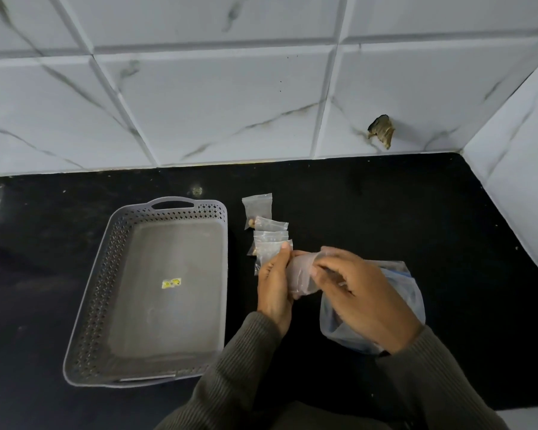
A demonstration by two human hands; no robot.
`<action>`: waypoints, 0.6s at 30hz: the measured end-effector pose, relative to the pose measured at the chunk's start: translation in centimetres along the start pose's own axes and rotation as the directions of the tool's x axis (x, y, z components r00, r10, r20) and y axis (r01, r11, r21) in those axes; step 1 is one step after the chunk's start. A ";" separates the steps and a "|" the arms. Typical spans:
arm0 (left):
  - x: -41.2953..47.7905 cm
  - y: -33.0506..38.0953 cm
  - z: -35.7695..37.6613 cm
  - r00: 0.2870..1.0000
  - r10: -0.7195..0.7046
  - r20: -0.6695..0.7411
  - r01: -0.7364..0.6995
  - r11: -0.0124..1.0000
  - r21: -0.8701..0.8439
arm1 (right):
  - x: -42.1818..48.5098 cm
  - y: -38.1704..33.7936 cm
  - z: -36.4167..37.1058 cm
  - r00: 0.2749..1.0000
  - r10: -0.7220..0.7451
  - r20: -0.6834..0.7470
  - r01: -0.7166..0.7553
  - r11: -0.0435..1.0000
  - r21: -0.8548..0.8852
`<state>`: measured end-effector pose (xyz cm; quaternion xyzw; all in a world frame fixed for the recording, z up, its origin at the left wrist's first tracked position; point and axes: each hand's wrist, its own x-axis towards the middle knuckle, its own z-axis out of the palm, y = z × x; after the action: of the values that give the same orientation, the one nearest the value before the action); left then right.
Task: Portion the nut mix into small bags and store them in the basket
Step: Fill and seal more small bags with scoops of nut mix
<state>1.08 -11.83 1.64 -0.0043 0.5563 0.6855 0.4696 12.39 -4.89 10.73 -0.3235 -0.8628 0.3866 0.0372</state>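
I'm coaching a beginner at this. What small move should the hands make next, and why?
Probably pull the small bag open: left hand and right hand both pinch it, it looks unfilled, and the large bag lies just beneath.

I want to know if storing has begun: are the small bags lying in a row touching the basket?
Apart. The head view shows a strip of black counter between the small bags and the basket, at its right wall.
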 end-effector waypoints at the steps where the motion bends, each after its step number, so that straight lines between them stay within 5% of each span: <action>1: 0.1 0.0 -0.1 1.000 -0.009 0.000 0.009 1.000 -0.008 | -0.3 -0.1 -0.1 1.000 -0.012 -0.022 0.012 1.000 -0.002; 10: -0.1 -0.4 0.4 0.992 0.085 -0.094 -0.082 0.996 0.035 | -0.9 -0.3 2.1 0.998 -0.041 -0.047 0.031 0.977 -0.213; 18: -0.6 -0.7 0.2 0.997 -0.075 -0.033 0.069 0.987 -0.143 | -0.9 -0.7 3.1 0.980 -0.139 -0.144 0.111 0.976 -0.187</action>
<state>1.95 -12.10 1.45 -0.0709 0.5145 0.7058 0.4819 11.77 -7.74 9.25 -0.2996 -0.9070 0.2784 0.1003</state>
